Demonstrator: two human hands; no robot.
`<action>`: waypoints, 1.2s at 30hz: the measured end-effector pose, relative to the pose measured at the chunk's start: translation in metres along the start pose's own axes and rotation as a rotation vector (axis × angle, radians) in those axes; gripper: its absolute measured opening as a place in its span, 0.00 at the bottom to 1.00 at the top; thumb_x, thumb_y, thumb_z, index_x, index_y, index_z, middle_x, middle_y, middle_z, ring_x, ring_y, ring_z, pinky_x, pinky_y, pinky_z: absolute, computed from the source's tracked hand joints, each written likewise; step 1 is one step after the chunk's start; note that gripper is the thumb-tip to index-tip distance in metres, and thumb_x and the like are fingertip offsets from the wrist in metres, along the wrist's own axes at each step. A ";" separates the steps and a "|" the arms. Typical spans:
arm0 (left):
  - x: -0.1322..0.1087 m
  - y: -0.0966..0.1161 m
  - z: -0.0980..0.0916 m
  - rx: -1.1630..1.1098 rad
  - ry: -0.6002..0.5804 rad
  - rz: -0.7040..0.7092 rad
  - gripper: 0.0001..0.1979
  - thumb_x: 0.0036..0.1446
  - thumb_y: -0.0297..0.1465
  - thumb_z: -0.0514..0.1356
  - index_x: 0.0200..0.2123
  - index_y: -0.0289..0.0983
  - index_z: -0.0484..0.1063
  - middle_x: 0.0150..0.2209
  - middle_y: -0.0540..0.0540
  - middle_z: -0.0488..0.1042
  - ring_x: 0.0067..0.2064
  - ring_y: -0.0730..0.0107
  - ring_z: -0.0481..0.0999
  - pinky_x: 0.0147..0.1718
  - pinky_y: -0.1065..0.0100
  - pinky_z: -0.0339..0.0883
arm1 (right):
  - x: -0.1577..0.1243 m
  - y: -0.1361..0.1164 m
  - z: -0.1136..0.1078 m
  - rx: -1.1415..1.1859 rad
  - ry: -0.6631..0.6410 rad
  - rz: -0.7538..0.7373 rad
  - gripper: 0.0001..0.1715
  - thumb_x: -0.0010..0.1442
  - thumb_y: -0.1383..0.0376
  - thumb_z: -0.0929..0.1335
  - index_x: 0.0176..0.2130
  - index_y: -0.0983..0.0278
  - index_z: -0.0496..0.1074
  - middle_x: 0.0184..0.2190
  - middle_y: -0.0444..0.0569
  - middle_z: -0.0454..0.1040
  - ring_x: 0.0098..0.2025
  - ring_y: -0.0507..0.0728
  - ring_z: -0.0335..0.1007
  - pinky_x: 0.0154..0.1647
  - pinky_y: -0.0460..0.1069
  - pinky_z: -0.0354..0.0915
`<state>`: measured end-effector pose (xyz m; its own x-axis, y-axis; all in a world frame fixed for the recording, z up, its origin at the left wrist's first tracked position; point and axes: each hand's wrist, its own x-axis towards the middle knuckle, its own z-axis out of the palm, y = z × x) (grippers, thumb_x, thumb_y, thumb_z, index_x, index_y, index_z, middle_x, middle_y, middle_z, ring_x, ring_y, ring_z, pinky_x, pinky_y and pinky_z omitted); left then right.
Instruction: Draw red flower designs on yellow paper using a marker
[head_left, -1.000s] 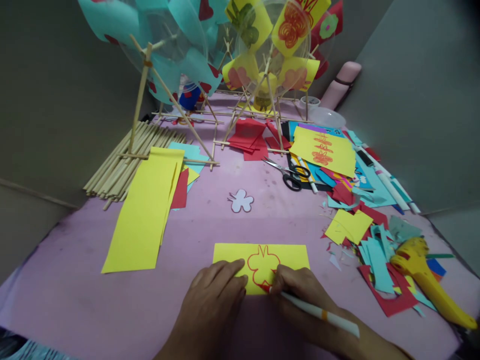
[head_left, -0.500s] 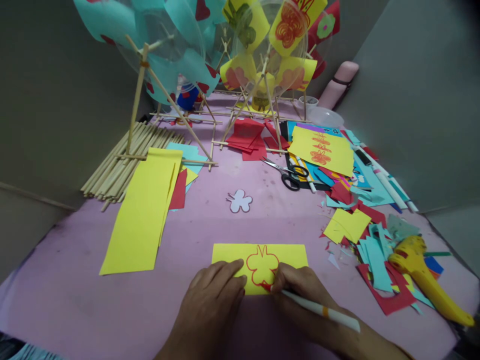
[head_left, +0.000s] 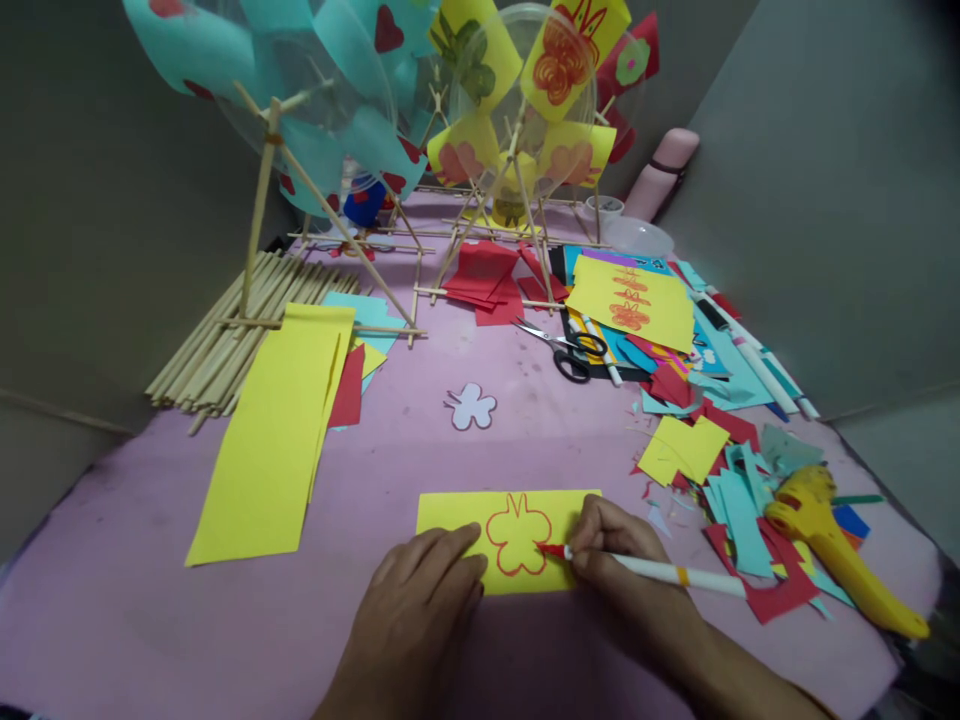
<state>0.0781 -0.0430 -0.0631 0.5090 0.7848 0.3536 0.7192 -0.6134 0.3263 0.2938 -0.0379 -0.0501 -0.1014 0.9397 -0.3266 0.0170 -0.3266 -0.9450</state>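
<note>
A small yellow paper strip (head_left: 450, 508) lies crosswise on the pink tabletop, with a red butterfly outline (head_left: 519, 540) drawn on it. My left hand (head_left: 420, 600) rests flat over the strip's left part, fingers stretched out. In my right hand (head_left: 630, 570) is a white felt-tip marker (head_left: 675, 573) with a red tip, pinched between thumb and fingers. The tip touches or hovers just over the right side of the outline; which of the two I cannot tell. Beyond the strip lies a white butterfly cutout (head_left: 471, 408) with a dark edge.
Long yellow strips (head_left: 262, 450) and a bundle of sticks (head_left: 240, 340) lie left. Scissors (head_left: 570, 350) sit near the middle. To the right are paper scraps (head_left: 742, 510), a yellow glue gun (head_left: 847, 550) and markers (head_left: 761, 365). Stick-framed paper pinwheels (head_left: 517, 110) stand behind.
My right hand has moved right and slightly up with the marker, whose tip went from the outline's bottom to its right side. The outline's lower edge now shows closed. The view shifted slightly.
</note>
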 end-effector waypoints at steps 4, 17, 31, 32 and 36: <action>0.001 0.000 0.000 0.027 0.012 0.036 0.11 0.62 0.26 0.49 0.44 0.39 0.68 0.47 0.46 0.74 0.43 0.62 0.71 0.39 0.62 0.66 | -0.007 0.010 -0.007 -0.149 -0.053 -0.103 0.04 0.50 0.69 0.63 0.25 0.61 0.61 0.16 0.35 0.55 0.18 0.48 0.45 0.18 0.45 0.42; 0.012 -0.005 -0.002 0.057 -0.065 0.057 0.12 0.61 0.31 0.52 0.47 0.40 0.67 0.48 0.42 0.71 0.45 0.58 0.70 0.38 0.58 0.68 | -0.014 0.015 -0.010 -0.349 0.001 -0.283 0.07 0.52 0.72 0.61 0.27 0.60 0.59 0.17 0.34 0.55 0.18 0.48 0.47 0.18 0.44 0.45; 0.013 -0.021 -0.003 0.003 -0.075 -0.002 0.20 0.58 0.33 0.57 0.54 0.39 0.62 0.54 0.39 0.66 0.52 0.53 0.65 0.46 0.53 0.64 | -0.011 0.013 -0.008 -0.364 0.021 -0.275 0.07 0.53 0.70 0.63 0.26 0.60 0.60 0.17 0.36 0.55 0.18 0.48 0.47 0.18 0.44 0.46; 0.011 -0.022 -0.004 0.016 -0.081 -0.003 0.21 0.58 0.34 0.58 0.55 0.39 0.62 0.54 0.39 0.65 0.52 0.53 0.65 0.46 0.53 0.64 | -0.011 0.013 -0.007 -0.351 0.026 -0.271 0.06 0.53 0.69 0.63 0.26 0.60 0.60 0.17 0.36 0.56 0.18 0.48 0.48 0.18 0.44 0.46; 0.010 -0.026 -0.005 0.058 -0.140 -0.003 0.27 0.54 0.38 0.61 0.56 0.41 0.61 0.56 0.41 0.65 0.53 0.51 0.66 0.46 0.53 0.65 | -0.009 0.019 -0.003 -0.304 0.127 -0.244 0.05 0.54 0.65 0.64 0.27 0.60 0.61 0.18 0.37 0.58 0.18 0.49 0.50 0.19 0.45 0.48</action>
<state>0.0622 -0.0200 -0.0636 0.5651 0.7935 0.2259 0.7446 -0.6085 0.2745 0.2977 -0.0525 -0.0650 -0.0153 0.9972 -0.0736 0.3027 -0.0655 -0.9508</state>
